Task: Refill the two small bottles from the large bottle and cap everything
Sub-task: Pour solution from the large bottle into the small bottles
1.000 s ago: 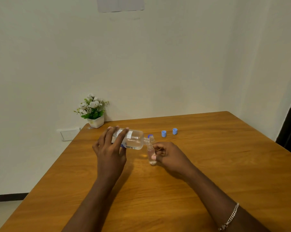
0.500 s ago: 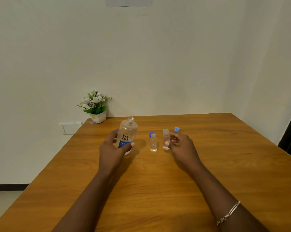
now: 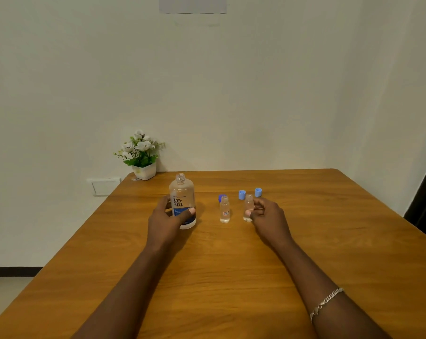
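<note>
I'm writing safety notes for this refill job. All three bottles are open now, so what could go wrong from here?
The uncapped small bottle stands free between the hands and could be knocked over by a reach toward the caps behind it. The large bottle, open-necked in the left hand, would spill if tipped.

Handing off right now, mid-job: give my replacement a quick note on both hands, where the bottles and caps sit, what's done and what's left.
Left hand grips the large bottle, upright on the table, uncapped.
Right hand holds the right small bottle, standing, uncapped.
Left small bottle stands free between them, uncapped.
Two light blue caps and a dark blue cap lie behind the small bottles.
Done: both small bottles show some clear liquid; fill level hard to judge.
Left: top up if needed, cap all three.
</note>
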